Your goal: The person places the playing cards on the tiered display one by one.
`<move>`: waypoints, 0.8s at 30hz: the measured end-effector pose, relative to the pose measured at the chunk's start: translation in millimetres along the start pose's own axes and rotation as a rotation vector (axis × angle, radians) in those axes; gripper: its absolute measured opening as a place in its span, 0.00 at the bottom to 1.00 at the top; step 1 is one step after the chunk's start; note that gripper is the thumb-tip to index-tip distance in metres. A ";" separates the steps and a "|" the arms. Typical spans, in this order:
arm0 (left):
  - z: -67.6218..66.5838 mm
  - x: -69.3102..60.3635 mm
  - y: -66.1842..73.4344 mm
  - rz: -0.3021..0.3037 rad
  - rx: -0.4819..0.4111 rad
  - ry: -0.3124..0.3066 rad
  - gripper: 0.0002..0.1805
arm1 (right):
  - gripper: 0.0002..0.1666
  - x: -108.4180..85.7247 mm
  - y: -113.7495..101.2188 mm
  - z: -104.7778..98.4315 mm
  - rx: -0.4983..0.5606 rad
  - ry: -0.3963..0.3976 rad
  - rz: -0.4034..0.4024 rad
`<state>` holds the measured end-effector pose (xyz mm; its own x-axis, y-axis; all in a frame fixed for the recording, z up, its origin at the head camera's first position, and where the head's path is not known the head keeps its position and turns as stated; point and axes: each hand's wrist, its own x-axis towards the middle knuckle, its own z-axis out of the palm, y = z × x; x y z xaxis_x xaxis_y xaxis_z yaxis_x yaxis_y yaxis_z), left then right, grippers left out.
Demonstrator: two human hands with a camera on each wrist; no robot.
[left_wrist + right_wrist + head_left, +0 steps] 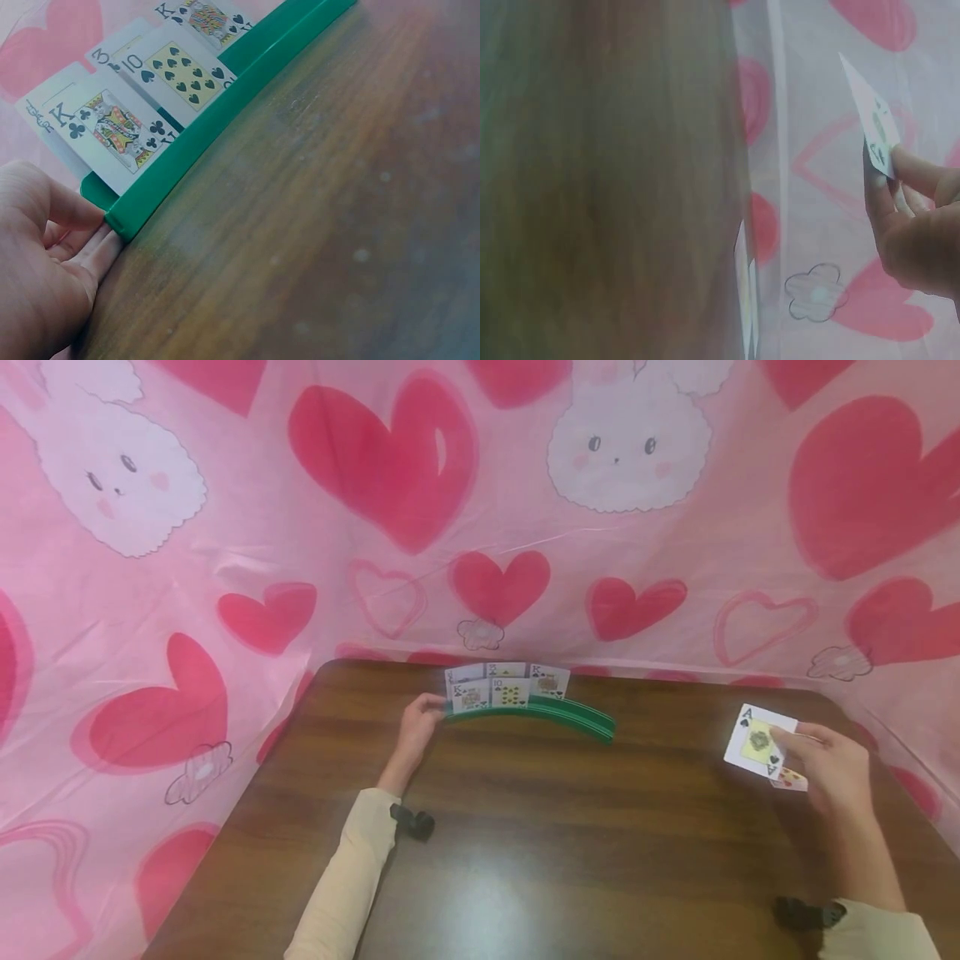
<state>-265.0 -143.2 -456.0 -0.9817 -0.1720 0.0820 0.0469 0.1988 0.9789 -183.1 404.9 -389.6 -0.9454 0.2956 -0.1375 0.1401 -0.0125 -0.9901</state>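
A curved green card holder (577, 717) stands near the table's back edge. The king of clubs (112, 135) and the ten of spades (174, 79) are in its front row. Behind them stand a king of spades (550, 681), a partly covered three (506, 669) and what looks like a joker (41, 116). My left hand (420, 723) pinches the holder's left end between thumb and fingers. Out to the right, my right hand (842, 770) holds the ace of spades (761, 740) raised above the table, face toward the head camera, between thumb and fingers.
Beneath the ace, partly hidden by my right hand, lies a card with red marks (791, 779). White card edges (744, 300) show near the table's border in the right wrist view. A pink heart-and-rabbit cloth (525, 527) hangs around the brown wooden table (600, 843).
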 end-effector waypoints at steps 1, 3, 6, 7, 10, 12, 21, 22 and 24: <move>0.2 0.0 0.1 -0.002 -0.006 -0.004 0.11 | 0.12 -0.3 -0.6 1.9 -0.018 0.005 -0.011; 0.4 -0.1 0.5 0.001 -0.008 -0.010 0.11 | 0.17 -1.1 -2.2 5.9 -0.050 -0.002 -0.027; 0.2 -0.1 1.2 0.004 -0.008 -0.012 0.11 | 0.18 -1.6 -5.6 12.8 -0.056 -0.056 -0.054; 0.5 1.7 -2.2 0.010 -0.003 -0.006 0.11 | 0.15 -1.9 -7.2 15.8 -0.032 -0.081 -0.064; 0.7 1.5 -1.2 0.022 0.000 0.007 0.11 | 0.21 -2.7 -12.4 26.2 0.004 -0.125 -0.095; 1.0 1.4 -0.9 0.020 0.002 0.011 0.11 | 0.29 -2.7 -15.4 34.4 0.025 -0.136 -0.126; 0.7 -0.3 -1.4 0.000 -0.001 0.002 0.11 | 0.13 -0.7 -24.6 64.2 0.079 -0.094 -0.162; 0.4 -0.4 -1.0 0.005 -0.002 0.003 0.11 | 0.12 -0.4 -26.0 67.3 0.094 -0.090 -0.158; -0.4 -0.5 -0.7 0.011 -0.006 0.003 0.11 | 0.11 0.0 -29.1 74.1 0.119 -0.072 -0.167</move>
<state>-264.5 -143.6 -456.7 -0.9805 -0.1727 0.0934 0.0590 0.1946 0.9791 -209.0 334.6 -363.0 -0.9717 0.2340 0.0314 -0.0522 -0.0831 -0.9952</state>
